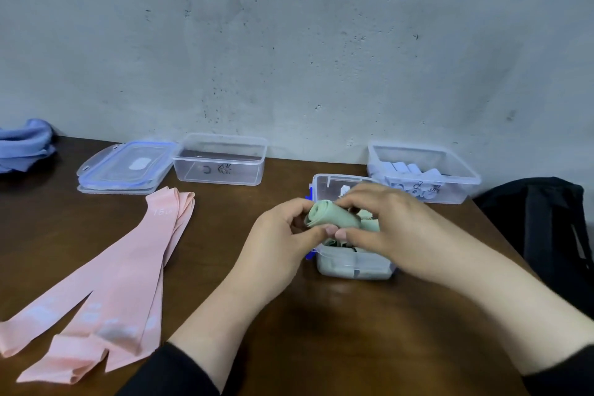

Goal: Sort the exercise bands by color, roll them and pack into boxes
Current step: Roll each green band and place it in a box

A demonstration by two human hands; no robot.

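Both hands, left hand (283,231) and right hand (385,222), pinch the rolled green band (331,219) above the green-filled box (353,267), keeping it coiled for packing

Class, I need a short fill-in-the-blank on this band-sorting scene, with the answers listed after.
1. Both hands, left hand and right hand, hold a rolled ____ exercise band.
2. The flat pink exercise bands lie on the ____ wooden table.
3. The clear plastic box beside the blue-rimmed lids holds ____ bands.

Missing words: green; brown; no
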